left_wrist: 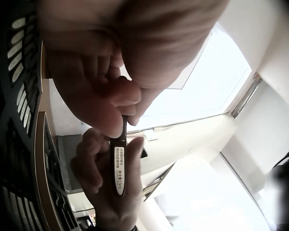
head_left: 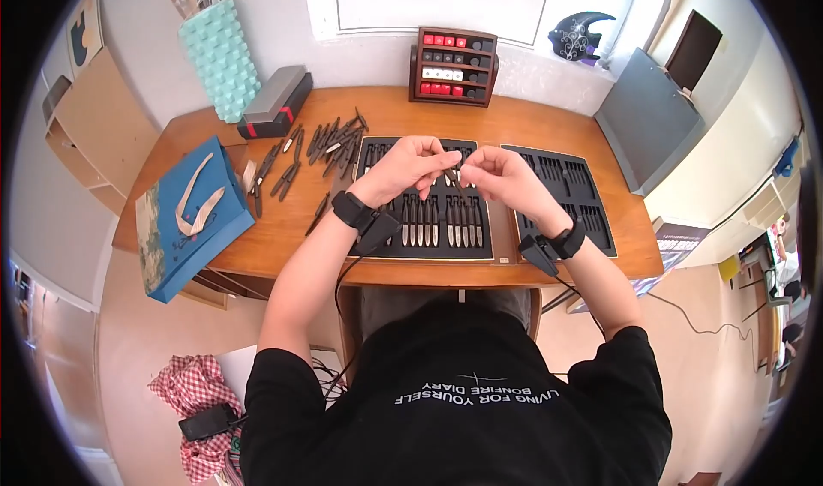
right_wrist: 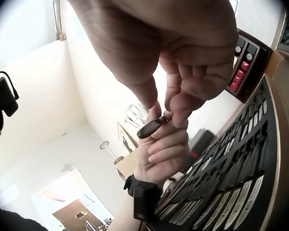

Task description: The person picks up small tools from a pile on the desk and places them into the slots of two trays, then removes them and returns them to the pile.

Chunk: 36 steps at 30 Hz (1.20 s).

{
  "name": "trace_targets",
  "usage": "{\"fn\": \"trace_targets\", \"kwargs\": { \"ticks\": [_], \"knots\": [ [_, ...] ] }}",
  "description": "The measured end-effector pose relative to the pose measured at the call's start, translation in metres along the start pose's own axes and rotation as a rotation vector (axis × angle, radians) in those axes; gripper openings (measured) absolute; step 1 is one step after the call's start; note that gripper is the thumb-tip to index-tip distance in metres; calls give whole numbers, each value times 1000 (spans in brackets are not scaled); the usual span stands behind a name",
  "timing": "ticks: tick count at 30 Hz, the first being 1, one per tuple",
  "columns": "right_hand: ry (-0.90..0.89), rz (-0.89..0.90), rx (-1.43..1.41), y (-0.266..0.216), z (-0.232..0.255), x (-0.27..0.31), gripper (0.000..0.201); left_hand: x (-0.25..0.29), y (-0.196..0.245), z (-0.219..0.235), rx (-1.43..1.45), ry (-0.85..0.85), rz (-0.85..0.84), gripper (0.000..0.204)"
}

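Note:
My left hand (head_left: 416, 167) pinches the neck of a small dark tube (left_wrist: 119, 166) with a white printed label. The right hand (head_left: 513, 186) is just beside it; in the left wrist view its thumb and fingers stand apart on either side of the tube, loosely bent. Tilted in the right wrist view, the tube (right_wrist: 151, 128) lies between the two hands. Below both hands is a black tray (head_left: 484, 248) with rows of similar tubes (head_left: 420, 231) in its slots. Whether the right fingertips touch the tube's neck, I cannot tell.
A second black tray (head_left: 605, 248) is at the right. Loose dark tubes (head_left: 336, 141) lie at the left, near a blue paper bag (head_left: 201, 220) and a grey-black box (head_left: 276, 100). A wooden rack (head_left: 453, 66) stands at the back by the wall.

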State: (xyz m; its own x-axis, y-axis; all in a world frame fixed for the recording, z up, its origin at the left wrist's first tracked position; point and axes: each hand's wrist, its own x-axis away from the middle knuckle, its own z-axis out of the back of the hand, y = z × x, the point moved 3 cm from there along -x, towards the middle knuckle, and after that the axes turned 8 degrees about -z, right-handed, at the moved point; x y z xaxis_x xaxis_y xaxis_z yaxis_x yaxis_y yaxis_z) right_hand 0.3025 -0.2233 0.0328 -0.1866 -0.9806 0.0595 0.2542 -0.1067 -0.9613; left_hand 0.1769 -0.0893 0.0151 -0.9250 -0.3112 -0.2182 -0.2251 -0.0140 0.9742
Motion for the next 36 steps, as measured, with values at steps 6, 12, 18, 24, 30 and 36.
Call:
{"fn": "trace_targets", "kwargs": {
  "ticks": [6,12,18,24,30,36],
  "knots": [
    [-10,58,-20,5,-12,-9,18,1,2,-1,-60,-8,22,28],
    [35,-37,-43,10,31,4,15,-1,-2,5,57,25,5,33],
    [372,-167,156,43,126,4,16,-1,-4,6,40,-5,-28,30],
    [377,-313,260,83,158,-12,15,-1,-2,5,41,-7,-16,29],
    [468,-173,685,85,138,-9,31,-2,-4,6,33,-18,-20,29],
    [425,-47,868,66,128,13,33,-4,-3,3,11,-25,-8,28]
  ]
}}
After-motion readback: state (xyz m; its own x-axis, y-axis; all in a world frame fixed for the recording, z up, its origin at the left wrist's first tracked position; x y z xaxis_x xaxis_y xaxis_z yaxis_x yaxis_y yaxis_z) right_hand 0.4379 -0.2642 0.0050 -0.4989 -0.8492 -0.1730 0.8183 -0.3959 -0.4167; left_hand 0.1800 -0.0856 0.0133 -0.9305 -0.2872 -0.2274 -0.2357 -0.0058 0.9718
